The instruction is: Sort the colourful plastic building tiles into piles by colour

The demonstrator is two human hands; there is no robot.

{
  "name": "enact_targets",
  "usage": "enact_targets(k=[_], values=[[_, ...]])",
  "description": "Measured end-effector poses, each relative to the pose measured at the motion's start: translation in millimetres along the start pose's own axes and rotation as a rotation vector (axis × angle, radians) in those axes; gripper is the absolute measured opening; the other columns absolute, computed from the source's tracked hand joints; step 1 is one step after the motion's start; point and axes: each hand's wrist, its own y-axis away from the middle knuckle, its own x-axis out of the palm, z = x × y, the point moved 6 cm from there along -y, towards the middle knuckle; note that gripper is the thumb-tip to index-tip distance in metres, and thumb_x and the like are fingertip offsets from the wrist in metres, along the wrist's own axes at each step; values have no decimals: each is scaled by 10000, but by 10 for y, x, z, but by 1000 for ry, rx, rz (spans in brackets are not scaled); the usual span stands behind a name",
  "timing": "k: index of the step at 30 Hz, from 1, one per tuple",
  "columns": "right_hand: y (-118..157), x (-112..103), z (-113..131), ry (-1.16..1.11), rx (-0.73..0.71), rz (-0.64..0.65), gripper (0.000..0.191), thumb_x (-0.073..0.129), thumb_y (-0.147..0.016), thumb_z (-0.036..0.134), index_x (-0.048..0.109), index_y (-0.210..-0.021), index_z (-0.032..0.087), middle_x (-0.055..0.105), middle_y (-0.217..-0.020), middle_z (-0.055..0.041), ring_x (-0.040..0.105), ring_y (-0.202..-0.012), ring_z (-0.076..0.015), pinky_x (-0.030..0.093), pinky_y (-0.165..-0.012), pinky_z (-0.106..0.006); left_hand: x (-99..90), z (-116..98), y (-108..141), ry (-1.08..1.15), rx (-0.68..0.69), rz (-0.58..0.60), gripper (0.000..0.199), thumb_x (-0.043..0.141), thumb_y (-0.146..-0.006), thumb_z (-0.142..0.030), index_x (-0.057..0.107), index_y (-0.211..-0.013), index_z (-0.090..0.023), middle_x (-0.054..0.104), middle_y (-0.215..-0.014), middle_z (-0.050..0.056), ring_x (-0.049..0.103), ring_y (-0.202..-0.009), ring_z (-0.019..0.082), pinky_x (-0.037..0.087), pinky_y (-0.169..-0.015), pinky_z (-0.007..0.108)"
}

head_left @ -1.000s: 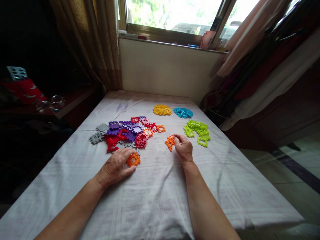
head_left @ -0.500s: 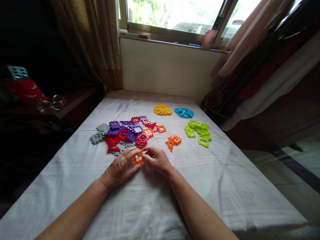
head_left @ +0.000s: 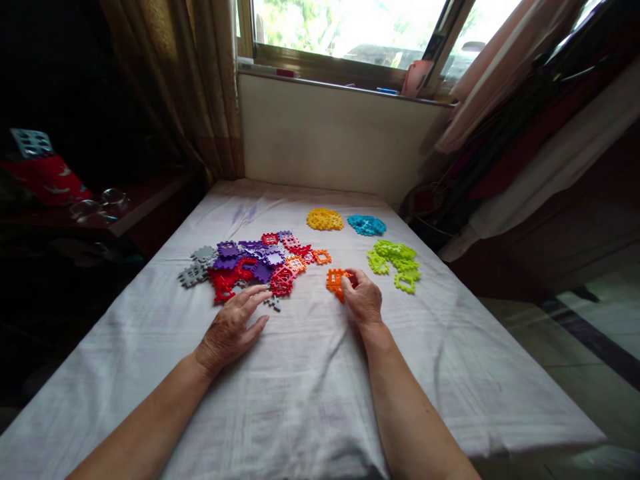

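My right hand (head_left: 363, 298) pinches an orange window-shaped piece (head_left: 336, 280) over the small orange pile, which it largely covers. My left hand (head_left: 235, 328) has its fingers apart and holds nothing; its fingertips lie at the near edge of the mixed pile, beside a grey piece (head_left: 273, 303). That pile has purple pieces (head_left: 263, 271), red pieces (head_left: 223, 283) and grey pieces (head_left: 193, 275). An orange square frame (head_left: 322, 257) lies at its right edge, and another orange piece (head_left: 296, 264) rests among the red ones.
Yellow pieces (head_left: 325, 219) and blue pieces (head_left: 367, 225) lie in piles toward the back of the cloth-covered table (head_left: 300, 413). Green pieces (head_left: 395, 253) are at the right. On a side table at the left are glasses (head_left: 114, 199) and a red container (head_left: 47, 180).
My right hand has moved right with the orange piece, from beside my left hand to the orange pile. My left hand has let go of the piece and opened, shifting slightly left.
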Motion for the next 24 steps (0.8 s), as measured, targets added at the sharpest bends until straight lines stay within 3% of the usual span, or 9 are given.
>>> enact_targets(k=[8, 13, 17, 24], values=[[-27, -39, -40, 67, -25, -61, 310, 527, -862, 366, 727, -1028, 198, 725, -895, -62, 626, -785, -185, 462, -754, -282, -46, 68, -7, -40, -22, -25, 328, 512, -939, -297, 583, -1254, -240, 628, -1323, 81, 596, -1212, 212, 459, -1079, 418], [21, 27, 145, 110, -232, -48, 275, 498, -877, 272, 732, -997, 193, 716, -984, -87, 622, -908, -201, 454, -870, -296, 62, 74, 12, -75, -3, 113, 317, 505, -932, -330, 646, -1212, -285, 652, -1323, 44, 537, -1290, 253, 351, -1145, 517], [-56, 132, 435, 233, -344, 59, 270, 510, -893, 245, 735, -1041, 221, 700, -1089, -83, 600, -1028, -212, 424, -942, -301, 126, 85, 24, -71, -6, 188, 297, 510, -932, -365, 674, -1169, -296, 676, -1291, 33, 522, -1300, 270, 287, -1162, 560], [-451, 473, 689, 545, -247, 327, 365, 565, -897, 389, 689, -1217, 264, 648, -1263, -95, 576, -1150, -254, 445, -918, -335, 119, 68, -21, -33, -42, 203, 239, 490, -930, -319, 698, -1036, -267, 707, -1218, 31, 557, -1245, 249, 270, -1163, 556]])
